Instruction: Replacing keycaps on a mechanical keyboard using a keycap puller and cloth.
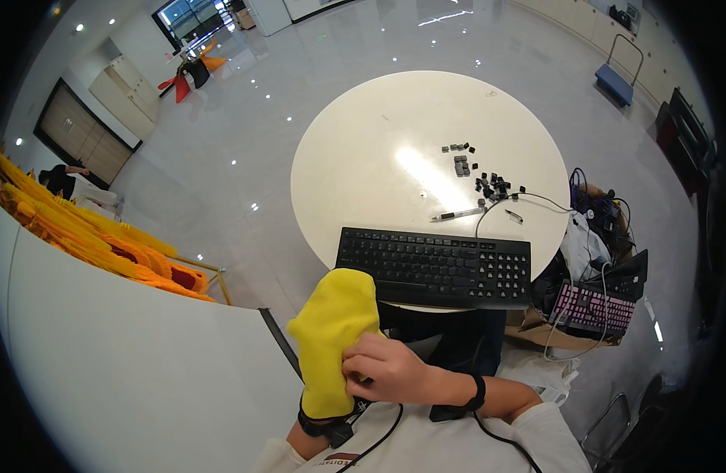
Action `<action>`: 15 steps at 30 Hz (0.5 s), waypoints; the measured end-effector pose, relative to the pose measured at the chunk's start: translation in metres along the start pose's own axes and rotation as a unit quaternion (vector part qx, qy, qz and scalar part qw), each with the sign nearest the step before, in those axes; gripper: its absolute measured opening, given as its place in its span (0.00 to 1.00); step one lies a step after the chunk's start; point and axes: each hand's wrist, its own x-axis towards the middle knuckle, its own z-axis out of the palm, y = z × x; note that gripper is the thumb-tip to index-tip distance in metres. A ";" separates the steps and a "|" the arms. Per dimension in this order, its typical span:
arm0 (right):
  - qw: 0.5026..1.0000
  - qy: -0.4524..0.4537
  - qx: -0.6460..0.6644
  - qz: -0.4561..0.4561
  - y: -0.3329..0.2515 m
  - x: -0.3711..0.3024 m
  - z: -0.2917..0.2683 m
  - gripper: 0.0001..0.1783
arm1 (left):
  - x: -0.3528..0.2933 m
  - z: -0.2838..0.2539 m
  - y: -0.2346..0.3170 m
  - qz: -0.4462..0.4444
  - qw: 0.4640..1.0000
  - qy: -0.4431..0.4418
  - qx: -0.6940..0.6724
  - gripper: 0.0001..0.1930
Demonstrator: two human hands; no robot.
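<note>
Near one keyboard point(434, 268): right fingers point(371, 351) pinching one yellow mitt point(327, 335) (left fingers: can't tell).

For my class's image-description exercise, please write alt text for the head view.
A person's right hand pinches a yellow fabric mitt worn on the left hand. Beyond, a black computer keyboard, missing keycaps at its right end, lies on a round white table near loose keycaps and a pen.

One yellow mitt point(331, 323), one tabletop keyboard point(430, 272)
</note>
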 end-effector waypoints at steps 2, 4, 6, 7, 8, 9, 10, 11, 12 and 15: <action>1.000 -0.009 0.011 0.001 -0.002 -0.002 0.002 0.12 | -0.003 -0.003 -0.001 0.000 1.000 0.000 0.001 0.28; 0.999 -0.016 0.049 -0.015 -0.002 -0.002 0.003 0.11 | -0.003 -0.004 -0.003 0.001 1.000 -0.002 -0.001 0.28; 0.998 -0.018 0.054 -0.014 -0.003 -0.002 0.003 0.11 | -0.003 -0.005 -0.004 0.003 1.000 -0.003 -0.003 0.28; 0.998 -0.020 0.059 -0.013 -0.003 -0.002 0.003 0.11 | -0.003 -0.005 -0.006 0.005 1.000 -0.002 -0.007 0.28; 0.998 -0.020 0.059 -0.013 -0.003 -0.002 0.003 0.11 | -0.004 -0.006 -0.008 0.005 1.000 -0.003 -0.009 0.28; 0.999 -0.013 0.049 -0.014 -0.002 -0.002 0.002 0.11 | -0.004 -0.006 -0.009 0.006 1.000 -0.003 -0.010 0.28; 0.999 -0.007 0.038 -0.015 -0.001 -0.001 0.002 0.12 | -0.003 -0.006 -0.010 0.008 1.000 -0.004 -0.013 0.28; 0.999 -0.007 0.038 -0.016 0.002 -0.001 0.002 0.12 | -0.004 -0.007 -0.011 0.009 1.000 -0.004 -0.015 0.29; 1.000 0.016 0.024 -0.011 0.007 0.000 0.002 0.12 | -0.003 -0.007 -0.013 0.011 1.000 -0.004 -0.017 0.29; 0.999 0.048 -0.008 0.003 0.010 0.008 -0.004 0.13 | -0.003 -0.008 -0.018 0.013 1.000 -0.001 -0.028 0.28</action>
